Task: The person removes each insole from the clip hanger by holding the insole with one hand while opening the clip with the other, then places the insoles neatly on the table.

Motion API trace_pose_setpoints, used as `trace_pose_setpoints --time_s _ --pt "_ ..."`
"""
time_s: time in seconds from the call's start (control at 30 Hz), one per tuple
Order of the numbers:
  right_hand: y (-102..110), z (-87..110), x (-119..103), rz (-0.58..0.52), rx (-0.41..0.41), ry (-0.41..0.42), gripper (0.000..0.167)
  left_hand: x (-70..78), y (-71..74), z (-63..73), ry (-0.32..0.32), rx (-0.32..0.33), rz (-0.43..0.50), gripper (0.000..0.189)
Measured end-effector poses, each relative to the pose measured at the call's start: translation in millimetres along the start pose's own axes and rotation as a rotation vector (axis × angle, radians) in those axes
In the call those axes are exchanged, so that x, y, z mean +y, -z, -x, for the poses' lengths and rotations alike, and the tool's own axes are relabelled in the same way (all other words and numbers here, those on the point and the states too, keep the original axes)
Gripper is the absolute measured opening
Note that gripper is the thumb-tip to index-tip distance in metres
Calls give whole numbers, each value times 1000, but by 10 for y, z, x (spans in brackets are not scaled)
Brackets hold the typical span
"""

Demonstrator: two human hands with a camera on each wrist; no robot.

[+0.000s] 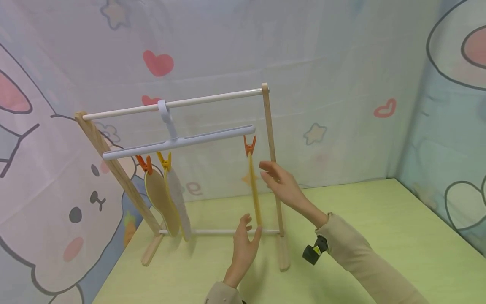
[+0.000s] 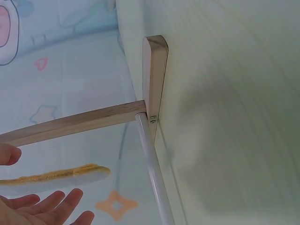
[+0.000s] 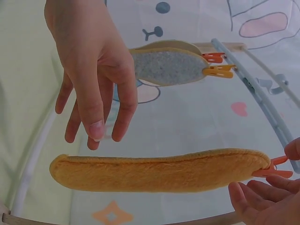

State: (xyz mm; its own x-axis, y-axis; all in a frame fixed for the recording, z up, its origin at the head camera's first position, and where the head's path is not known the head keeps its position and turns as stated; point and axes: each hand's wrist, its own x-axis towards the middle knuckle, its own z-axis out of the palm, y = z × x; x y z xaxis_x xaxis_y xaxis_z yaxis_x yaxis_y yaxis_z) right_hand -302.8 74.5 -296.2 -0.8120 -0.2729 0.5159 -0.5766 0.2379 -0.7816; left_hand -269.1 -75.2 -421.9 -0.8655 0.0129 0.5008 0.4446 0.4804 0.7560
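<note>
A yellow insole (image 1: 255,190) hangs edge-on from an orange clip (image 1: 249,146) at the right end of a pale hanger (image 1: 212,137). My left hand (image 1: 244,249) is by its lower end, fingers spread and thumb apart. Higher up, to the insole's right, my right hand (image 1: 284,185) has its fingers loosely bent around nothing. In the right wrist view the insole's fuzzy yellow side (image 3: 159,173) shows, with the right fingers (image 3: 262,194) near the clipped end. Whether either hand touches it is hard to tell; neither grips it.
Two more insoles hang at the hanger's left, one tan (image 1: 159,198) from an orange clip (image 1: 145,164), one grey (image 1: 179,202) from a yellow clip (image 1: 165,161). The hanger hooks over the white rod (image 1: 212,98) of a wooden rack (image 1: 270,126) on a light-green table (image 1: 360,236).
</note>
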Motion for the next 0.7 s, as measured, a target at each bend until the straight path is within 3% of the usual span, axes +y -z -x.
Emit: trace_pose_setpoints --time_s 0.7 --pt "8 -144 -93 12 4 -8 43 -6 -31 -18 10 -16 -2 46"
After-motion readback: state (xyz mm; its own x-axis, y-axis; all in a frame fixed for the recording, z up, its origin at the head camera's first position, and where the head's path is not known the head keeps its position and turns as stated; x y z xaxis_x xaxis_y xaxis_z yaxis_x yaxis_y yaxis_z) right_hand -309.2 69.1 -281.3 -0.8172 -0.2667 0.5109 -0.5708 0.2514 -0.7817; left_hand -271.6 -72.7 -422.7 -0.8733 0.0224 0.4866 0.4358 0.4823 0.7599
